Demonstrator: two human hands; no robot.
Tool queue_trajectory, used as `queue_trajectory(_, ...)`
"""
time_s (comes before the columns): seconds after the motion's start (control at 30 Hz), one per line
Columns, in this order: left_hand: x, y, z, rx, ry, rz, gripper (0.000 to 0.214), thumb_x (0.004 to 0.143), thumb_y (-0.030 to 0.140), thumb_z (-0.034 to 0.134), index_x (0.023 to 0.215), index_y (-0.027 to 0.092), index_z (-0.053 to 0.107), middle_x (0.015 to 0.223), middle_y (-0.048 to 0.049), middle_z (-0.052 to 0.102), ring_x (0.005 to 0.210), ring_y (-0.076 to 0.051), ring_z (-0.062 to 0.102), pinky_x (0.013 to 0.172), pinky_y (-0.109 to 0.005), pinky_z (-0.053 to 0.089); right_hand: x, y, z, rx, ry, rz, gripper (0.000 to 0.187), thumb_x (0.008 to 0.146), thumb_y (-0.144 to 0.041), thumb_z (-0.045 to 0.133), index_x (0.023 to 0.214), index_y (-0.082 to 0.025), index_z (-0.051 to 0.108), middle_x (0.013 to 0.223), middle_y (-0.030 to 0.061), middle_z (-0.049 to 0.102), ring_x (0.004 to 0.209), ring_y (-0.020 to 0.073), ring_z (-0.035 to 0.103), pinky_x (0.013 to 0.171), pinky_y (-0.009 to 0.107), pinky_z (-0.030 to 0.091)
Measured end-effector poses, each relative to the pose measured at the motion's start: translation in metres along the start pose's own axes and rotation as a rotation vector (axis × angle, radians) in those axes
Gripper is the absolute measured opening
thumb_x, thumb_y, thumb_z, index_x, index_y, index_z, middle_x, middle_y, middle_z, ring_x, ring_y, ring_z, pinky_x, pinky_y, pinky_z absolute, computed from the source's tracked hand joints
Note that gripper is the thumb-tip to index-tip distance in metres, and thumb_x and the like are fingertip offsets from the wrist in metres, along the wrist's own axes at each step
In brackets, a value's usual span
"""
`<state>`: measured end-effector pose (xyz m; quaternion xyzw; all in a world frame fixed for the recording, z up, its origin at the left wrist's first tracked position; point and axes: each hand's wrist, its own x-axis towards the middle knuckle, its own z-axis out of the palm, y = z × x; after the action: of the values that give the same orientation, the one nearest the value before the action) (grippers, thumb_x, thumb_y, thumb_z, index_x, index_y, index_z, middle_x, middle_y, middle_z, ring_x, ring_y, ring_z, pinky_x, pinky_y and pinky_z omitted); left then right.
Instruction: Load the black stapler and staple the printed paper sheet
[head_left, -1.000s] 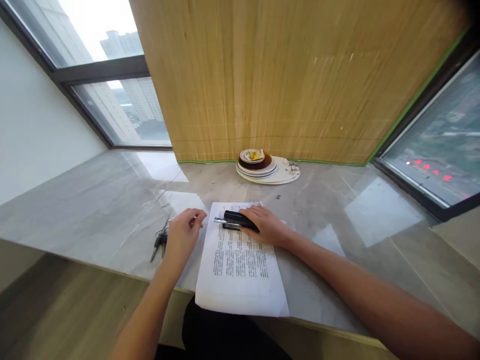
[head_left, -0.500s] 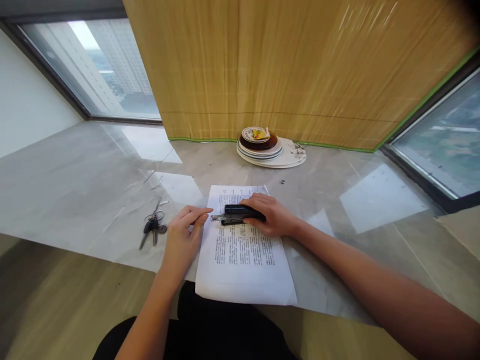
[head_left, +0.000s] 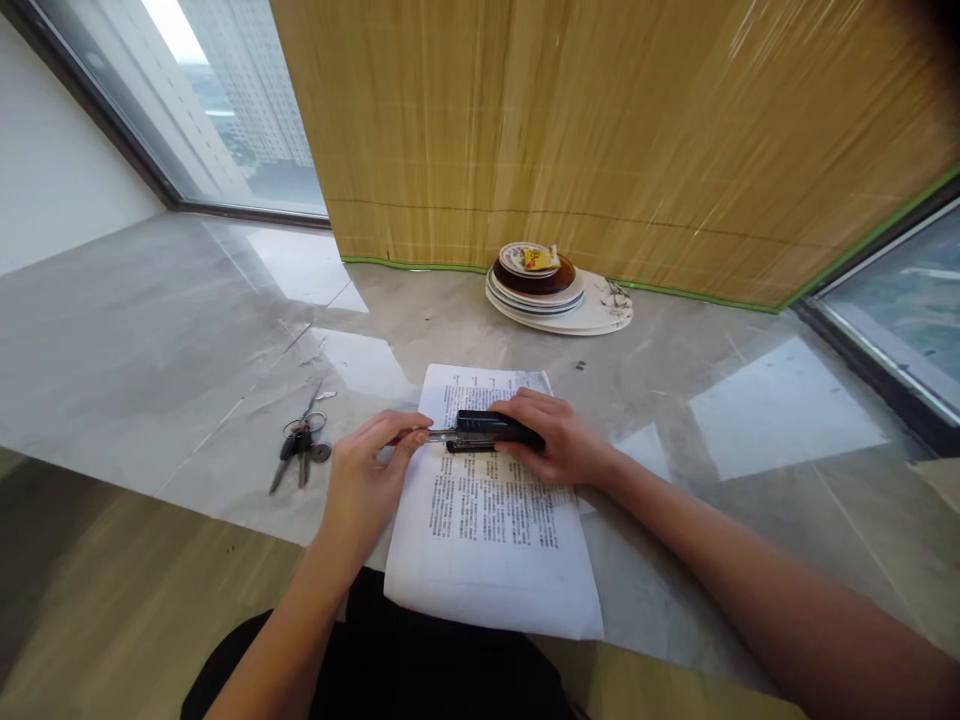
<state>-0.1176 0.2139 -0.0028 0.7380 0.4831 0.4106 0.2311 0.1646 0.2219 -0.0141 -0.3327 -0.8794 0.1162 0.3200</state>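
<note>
A black stapler (head_left: 491,428) lies across printed sheets of paper (head_left: 495,580), its front end pointing left. My right hand (head_left: 551,435) is wrapped around the stapler's rear end from the right. A narrow metal slide (head_left: 441,436) sticks out of the stapler's front. Thumb and forefinger of my left hand (head_left: 375,465) pinch the tip of that slide at the paper's left edge. Whether staples sit in the slide is too small to make out. The paper's near edge hangs slightly over the counter edge.
A bunch of keys (head_left: 301,440) lies left of my left hand on the grey marble counter (head_left: 187,370). Stacked plates (head_left: 536,300) with a yellow packet (head_left: 540,259) stand at the back by the bamboo blind (head_left: 562,130). Small dark bits (head_left: 580,366) lie in front of the plates.
My left fingertips have closed on the end of the metal slide, and less of it shows. The right hand still holds the stapler. The view has shifted slightly.
</note>
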Motion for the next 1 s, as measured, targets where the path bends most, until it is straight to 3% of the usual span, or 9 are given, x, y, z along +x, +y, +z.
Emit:
queue_trajectory(0.3, -0.0020, -0.0047, 0.0016, -0.045, -0.041, -0.003, 0.018, 0.092, 0.020, 0.075, 0.107, 0.028, 0.081, 0.105, 0.0010, 0.080, 0.092, -0.016, 0.073, 0.086, -0.032, 0.057, -0.0034, 0.0005, 0.0011, 0.030, 0.004, -0.021, 0.034, 0.098, -0.027, 0.062, 0.131, -0.020, 0.056, 0.103, 0.0097, 0.072, 0.089, 0.0243, 0.062, 0.076, 0.039, 0.053)
queue_trajectory(0.47, -0.0040, -0.0050, 0.0027, 0.018, -0.006, -0.010, 0.026, 0.089, 0.014, 0.077, 0.111, 0.027, 0.078, 0.094, 0.0025, 0.079, 0.078, -0.016, 0.070, 0.079, -0.034, 0.057, -0.0025, 0.0014, 0.0016, 0.024, 0.010, -0.041, 0.036, 0.098, -0.027, 0.062, 0.132, -0.020, 0.056, 0.102, 0.0097, 0.072, 0.087, 0.0240, 0.062, 0.074, 0.039, 0.053)
queue_trajectory(0.63, -0.0014, -0.0044, 0.0052, 0.079, -0.051, 0.111, 0.011, 0.090, 0.016, 0.077, 0.095, 0.025, 0.079, 0.108, -0.0026, 0.075, 0.102, -0.022, 0.069, 0.093, -0.040, 0.056, -0.0020, 0.0007, 0.0007, 0.025, 0.003, -0.042, 0.035, 0.098, -0.027, 0.062, 0.131, -0.020, 0.056, 0.103, 0.0100, 0.072, 0.087, 0.0239, 0.062, 0.075, 0.039, 0.053)
queue_trajectory(1.0, 0.0005, -0.0009, 0.0075, 0.122, -0.114, -0.006, 0.010, 0.092, 0.017, 0.074, 0.098, 0.024, 0.078, 0.107, -0.0023, 0.074, 0.088, -0.018, 0.066, 0.082, -0.036, 0.056, -0.0031, -0.0001, -0.0003, 0.031, -0.012, -0.028, 0.035, 0.098, -0.027, 0.063, 0.131, -0.018, 0.057, 0.103, 0.0108, 0.072, 0.088, 0.0241, 0.062, 0.076, 0.040, 0.054)
